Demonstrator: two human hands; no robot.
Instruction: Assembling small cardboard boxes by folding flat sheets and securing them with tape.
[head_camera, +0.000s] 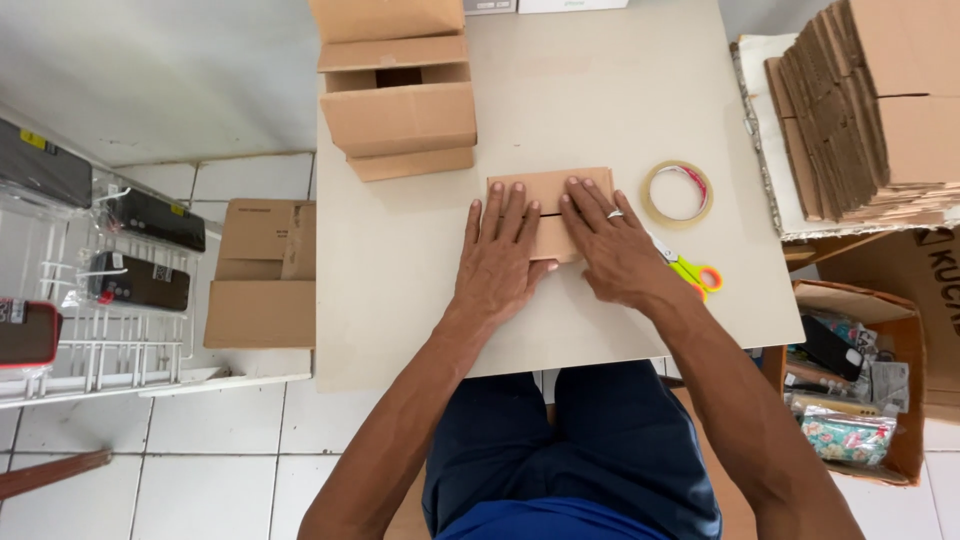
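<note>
Flaps of the small carton (548, 190) folded shut under my flat, open left hand (497, 262) and right hand (612, 247), gripping nothing; I judge taping remains

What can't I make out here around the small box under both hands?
Head view only:
- small cardboard box: near half covered by the left hand and right hand.
- scissors: blades hidden behind the right hand.
- open box: inside dark, top cut off by the frame edge.
</note>
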